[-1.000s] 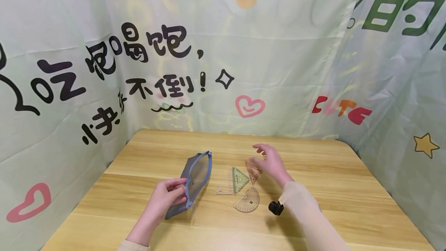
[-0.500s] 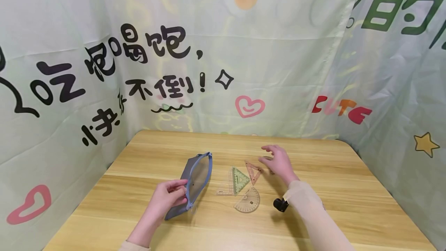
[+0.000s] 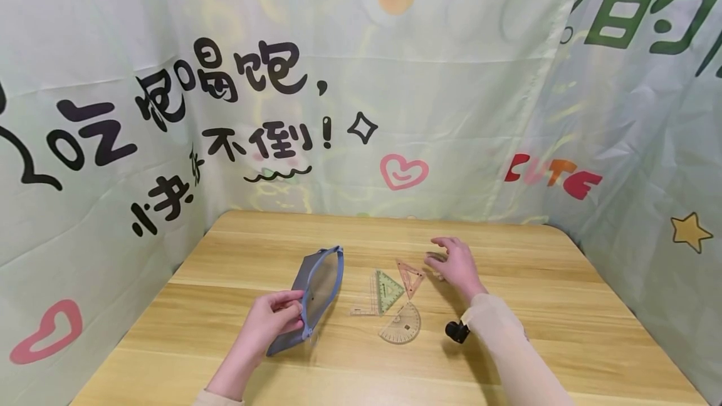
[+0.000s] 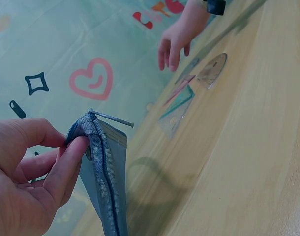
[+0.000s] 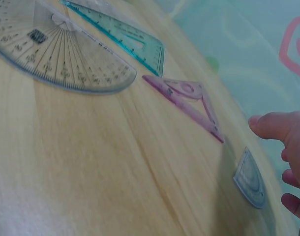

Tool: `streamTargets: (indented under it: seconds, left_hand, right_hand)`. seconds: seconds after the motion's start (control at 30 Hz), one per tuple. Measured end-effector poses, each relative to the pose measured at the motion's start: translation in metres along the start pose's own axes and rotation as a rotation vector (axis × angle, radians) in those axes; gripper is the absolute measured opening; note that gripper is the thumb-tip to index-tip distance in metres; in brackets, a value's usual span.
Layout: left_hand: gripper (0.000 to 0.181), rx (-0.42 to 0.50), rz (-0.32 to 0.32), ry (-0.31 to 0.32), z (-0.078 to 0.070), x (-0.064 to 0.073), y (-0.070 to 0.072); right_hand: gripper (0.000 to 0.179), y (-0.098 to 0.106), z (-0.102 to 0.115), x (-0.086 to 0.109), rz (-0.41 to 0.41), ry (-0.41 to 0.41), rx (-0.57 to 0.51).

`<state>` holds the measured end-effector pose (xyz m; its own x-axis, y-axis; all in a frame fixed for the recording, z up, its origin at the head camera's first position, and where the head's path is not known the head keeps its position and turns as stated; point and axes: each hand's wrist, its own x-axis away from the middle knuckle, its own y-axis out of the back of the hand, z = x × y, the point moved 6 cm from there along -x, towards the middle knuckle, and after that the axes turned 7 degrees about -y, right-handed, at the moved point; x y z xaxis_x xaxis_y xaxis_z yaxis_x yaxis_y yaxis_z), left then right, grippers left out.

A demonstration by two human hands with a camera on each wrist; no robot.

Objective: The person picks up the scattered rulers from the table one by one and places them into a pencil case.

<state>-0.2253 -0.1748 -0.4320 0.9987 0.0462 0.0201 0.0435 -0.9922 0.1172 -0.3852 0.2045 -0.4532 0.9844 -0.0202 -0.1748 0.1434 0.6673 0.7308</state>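
Observation:
My left hand [image 3: 273,321] pinches the edge of a blue zippered pouch [image 4: 113,172], fingertips on one side of its mouth, which gapes to the right in the head view. My right hand [image 3: 459,271] is over the table with fingers loosely bent and nothing held. Just under it lies a small clear protractor [image 5: 249,179], mostly hidden by the hand in the head view. Beside that is a pink set square [image 5: 184,105]. Farther left come a green set square [image 3: 386,296] and a larger clear protractor [image 3: 402,329].
A clear ruler [image 3: 365,312] with an angled end lies partly under the green set square. Printed cloth walls [image 3: 468,105] enclose the back and sides of the wooden table [image 3: 564,306]. A black camera [image 3: 457,331] sits at my right wrist.
My right hand has shifted right, away from the pink set square to over the small protractor. My left hand and the pouch have stayed in place.

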Motion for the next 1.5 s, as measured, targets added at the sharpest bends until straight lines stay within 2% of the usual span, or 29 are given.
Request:
streamTargets:
  seconds: [0.23, 0.47, 0.77, 1.13, 1.5]
  left_hand:
    - [0.039, 0.001, -0.002, 0.0, 0.001, -0.001, 0.0]
    - [0.038, -0.004, -0.011, 0.006, 0.001, -0.002, -0.001]
    - [0.038, -0.01, -0.003, 0.005, 0.001, -0.002, -0.002]
    - [0.038, -0.012, -0.005, 0.011, 0.001, 0.0, -0.001]
    - [0.039, -0.003, 0.011, 0.006, 0.0, 0.001, 0.0]
  right_hand:
    - [0.062, -0.004, -0.009, 0.0, 0.005, -0.009, 0.024]
    - [0.063, -0.005, -0.012, 0.002, 0.017, 0.014, 0.104]
    - [0.065, -0.007, -0.018, 0.004, 0.058, -0.015, 0.197]
    - [0.068, -0.006, -0.024, 0.007, 0.104, -0.02, 0.149]
    - [0.064, -0.005, -0.022, 0.013, 0.107, 0.002, 0.193]
